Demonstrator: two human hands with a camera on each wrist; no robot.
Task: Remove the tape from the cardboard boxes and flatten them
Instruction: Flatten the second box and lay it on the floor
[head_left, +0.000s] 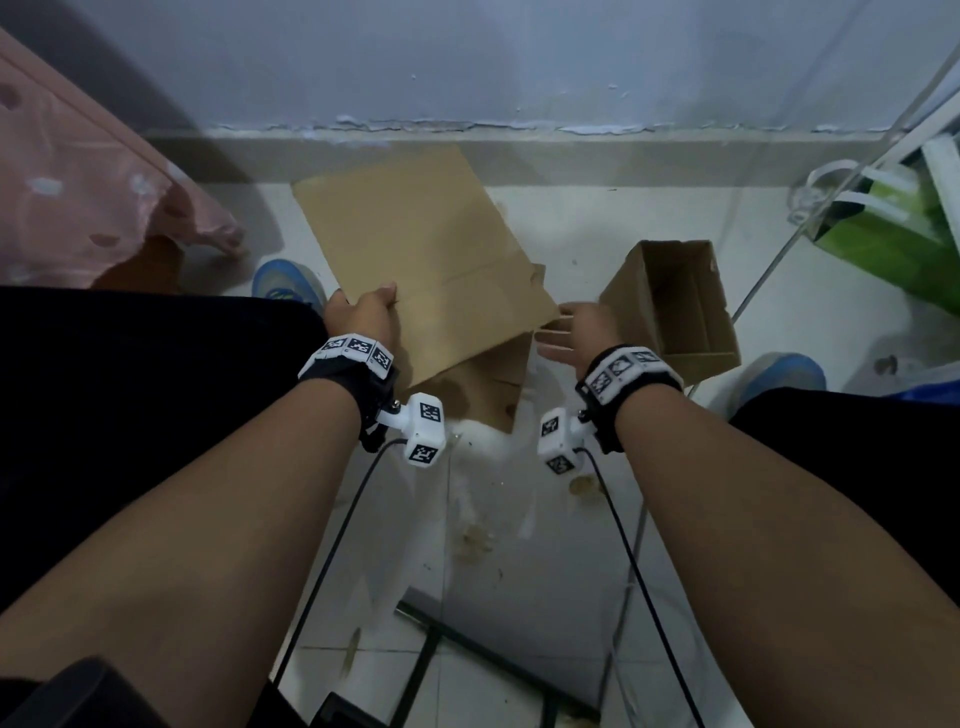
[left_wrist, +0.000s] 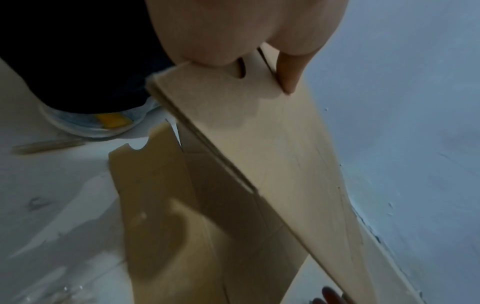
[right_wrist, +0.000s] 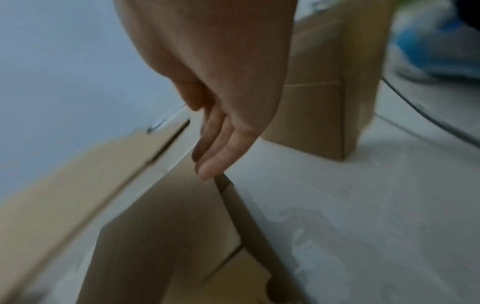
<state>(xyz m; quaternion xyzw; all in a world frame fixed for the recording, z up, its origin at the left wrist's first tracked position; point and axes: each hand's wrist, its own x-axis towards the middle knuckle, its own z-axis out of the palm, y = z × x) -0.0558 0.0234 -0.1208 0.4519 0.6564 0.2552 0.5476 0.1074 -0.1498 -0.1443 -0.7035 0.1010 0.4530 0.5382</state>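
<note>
A flattened brown cardboard box (head_left: 415, 249) is held tilted above the floor, its far end toward the wall. My left hand (head_left: 363, 312) grips its near left corner; in the left wrist view the thumb and fingers pinch that flattened box (left_wrist: 259, 144) at the edge. Under it another flat piece of cardboard (head_left: 488, 389) lies on the tiles. My right hand (head_left: 571, 332) is open with straight fingers (right_wrist: 215, 156) beside the right corner of the cardboard, holding nothing. A small open cardboard box (head_left: 675, 306) stands upright on the floor to the right.
A grey-blue wall (head_left: 467, 67) with a ledge closes the far side. Pink cloth (head_left: 78, 197) hangs at the left. A green bag (head_left: 883, 228) sits at the far right. Blue shoes (head_left: 285, 283) flank the work area. Cables (head_left: 337, 545) trail over the tiles.
</note>
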